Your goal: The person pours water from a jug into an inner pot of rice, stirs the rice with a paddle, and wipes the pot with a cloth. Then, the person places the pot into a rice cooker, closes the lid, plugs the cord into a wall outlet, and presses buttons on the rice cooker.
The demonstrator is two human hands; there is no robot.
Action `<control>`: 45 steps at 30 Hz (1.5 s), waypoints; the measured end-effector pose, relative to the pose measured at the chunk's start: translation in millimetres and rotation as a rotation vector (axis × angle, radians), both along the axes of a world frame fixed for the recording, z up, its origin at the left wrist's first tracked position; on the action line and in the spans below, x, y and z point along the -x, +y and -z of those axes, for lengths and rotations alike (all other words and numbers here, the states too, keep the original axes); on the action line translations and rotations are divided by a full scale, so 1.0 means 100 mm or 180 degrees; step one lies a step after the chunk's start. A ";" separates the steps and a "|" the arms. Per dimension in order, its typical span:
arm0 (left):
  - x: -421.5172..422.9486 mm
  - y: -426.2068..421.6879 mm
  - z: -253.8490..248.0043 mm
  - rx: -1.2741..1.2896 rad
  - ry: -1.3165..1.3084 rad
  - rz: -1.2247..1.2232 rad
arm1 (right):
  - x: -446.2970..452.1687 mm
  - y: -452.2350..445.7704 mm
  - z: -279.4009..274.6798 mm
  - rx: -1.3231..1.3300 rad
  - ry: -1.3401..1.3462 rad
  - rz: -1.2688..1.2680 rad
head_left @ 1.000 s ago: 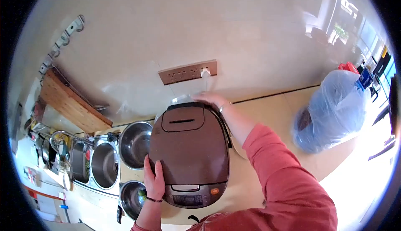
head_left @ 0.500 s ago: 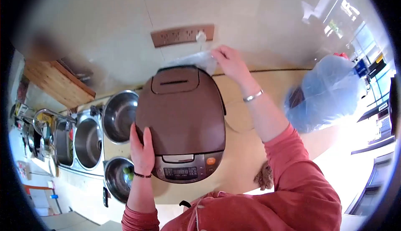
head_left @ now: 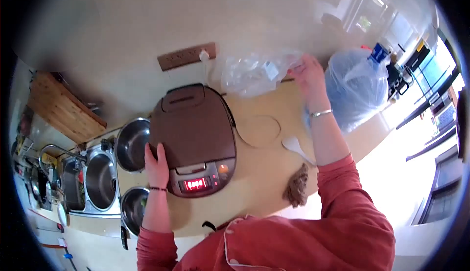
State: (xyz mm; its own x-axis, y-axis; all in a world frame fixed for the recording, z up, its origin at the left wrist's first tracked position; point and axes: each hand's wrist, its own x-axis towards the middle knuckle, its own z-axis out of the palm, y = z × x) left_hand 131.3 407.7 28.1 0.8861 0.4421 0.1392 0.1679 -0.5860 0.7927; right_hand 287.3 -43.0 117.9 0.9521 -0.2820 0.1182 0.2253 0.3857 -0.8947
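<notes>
A brown rice cooker (head_left: 193, 129) stands on the counter, lid closed, its front display (head_left: 196, 184) lit red. My left hand (head_left: 156, 165) lies against its left front side, fingers spread and gripping nothing. Behind the cooker and to its right, my right hand (head_left: 309, 72) pinches the edge of a crumpled clear plastic bag (head_left: 252, 75). That bag hangs in the air near the wall. A white plug (head_left: 204, 55) sits in the brown wall socket strip (head_left: 178, 59).
Two steel bowls, one behind (head_left: 133, 146) and one in front (head_left: 134, 211), are left of the cooker, near the sink (head_left: 101, 180). To the right lie a white rice paddle (head_left: 293, 147), a brown cloth (head_left: 296, 185), a cord loop (head_left: 264, 146) and a large bluish plastic bag (head_left: 355, 92).
My right hand has moved right, drawing the clear bag out from behind the cooker. The cooker's display has lit up red. My left hand stays on the cooker's side.
</notes>
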 end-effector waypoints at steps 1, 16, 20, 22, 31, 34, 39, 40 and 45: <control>0.03 -0.02 -0.01 0.0022 0.0029 -0.0003 | 0.05 -0.12 0.14 0.0191 -0.0100 0.0304; 0.50 0.21 0.10 0.3406 0.0192 -0.0095 | 1.31 -0.53 1.44 0.4968 0.1149 0.2123; 0.65 -0.06 0.37 0.3905 -0.0286 -0.0082 | 1.59 -0.29 1.34 0.5272 0.0964 0.2134; 0.67 -0.16 0.39 0.3978 -0.0203 -0.0182 | 1.76 0.01 1.24 0.3994 0.0760 0.0876; 0.69 -0.39 0.44 0.3646 -0.0144 -0.0239 | 2.31 1.26 1.01 0.3480 -0.0754 -0.0437; 0.69 -0.38 0.42 0.3608 -0.0069 -0.0295 | 2.35 1.41 0.94 0.3523 -0.0966 -0.0739; 0.67 -0.27 0.53 0.3526 0.0116 -0.0220 | 2.32 1.43 0.94 0.4190 -0.1258 -0.0724; 0.66 -0.26 0.59 0.3535 0.0120 -0.0250 | 2.33 1.44 0.91 0.4312 -0.1275 -0.0687; 0.62 -0.19 0.81 0.3148 -0.0195 -0.0289 | 2.32 1.48 0.85 0.4623 -0.1270 -0.0671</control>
